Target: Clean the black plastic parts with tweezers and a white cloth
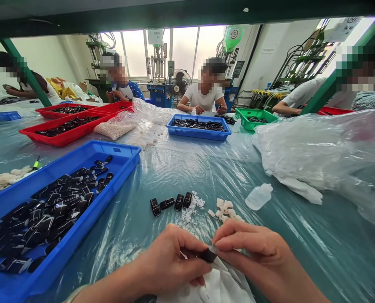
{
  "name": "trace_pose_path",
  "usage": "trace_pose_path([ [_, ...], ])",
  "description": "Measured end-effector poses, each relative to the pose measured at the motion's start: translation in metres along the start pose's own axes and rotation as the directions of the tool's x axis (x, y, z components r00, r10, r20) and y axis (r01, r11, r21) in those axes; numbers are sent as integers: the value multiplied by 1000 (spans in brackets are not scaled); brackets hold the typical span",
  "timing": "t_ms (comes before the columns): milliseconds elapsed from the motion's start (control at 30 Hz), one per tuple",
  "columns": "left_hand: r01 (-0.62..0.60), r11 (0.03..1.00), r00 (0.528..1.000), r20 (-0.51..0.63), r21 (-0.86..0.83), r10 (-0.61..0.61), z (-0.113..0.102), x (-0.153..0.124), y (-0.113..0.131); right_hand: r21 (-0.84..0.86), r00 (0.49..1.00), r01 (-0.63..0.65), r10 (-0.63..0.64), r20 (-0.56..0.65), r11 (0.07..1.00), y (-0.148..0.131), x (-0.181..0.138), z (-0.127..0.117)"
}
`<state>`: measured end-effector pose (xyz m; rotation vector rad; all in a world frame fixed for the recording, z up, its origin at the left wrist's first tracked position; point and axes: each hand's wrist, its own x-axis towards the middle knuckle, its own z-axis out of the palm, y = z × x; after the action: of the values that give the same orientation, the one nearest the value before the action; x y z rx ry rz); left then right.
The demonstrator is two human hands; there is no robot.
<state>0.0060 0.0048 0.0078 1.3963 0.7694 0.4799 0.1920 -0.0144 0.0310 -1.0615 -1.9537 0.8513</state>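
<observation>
My left hand (pixel 171 263) and my right hand (pixel 256 252) meet at the bottom centre, both pinched on a small black plastic part (pixel 208 255) held between their fingertips. A white cloth (pixel 217 286) lies under the hands. Just beyond them on the plastic-covered table (pixel 181 168) lie several loose black parts (pixel 171 203), a heap of small white stickers (pixel 190 210) and some white pieces (pixel 225 209). A blue tray (pixel 118 168) at my left is filled with many black parts (pixel 48 214).
A small translucent squeeze bottle (pixel 259 196) lies on its side at right, near a big crumpled clear plastic bag (pixel 326 151). Red trays (pixel 64 126), another blue tray (pixel 198 126) and a green tray (pixel 253 118) stand farther back. Several other people sit at the table's far side.
</observation>
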Motion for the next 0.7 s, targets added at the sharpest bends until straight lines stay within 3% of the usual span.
trace_pose_path([
  [267, -7, 1000, 1000, 14, 14, 7, 0, 0, 0, -64, 998, 48, -45, 49, 997, 1, -1, -1],
  [700, -5, 1000, 1000, 22, 14, 5, -2, 0, -1, 206, 984, -163, 174, -37, 965, 4, -4, 5],
])
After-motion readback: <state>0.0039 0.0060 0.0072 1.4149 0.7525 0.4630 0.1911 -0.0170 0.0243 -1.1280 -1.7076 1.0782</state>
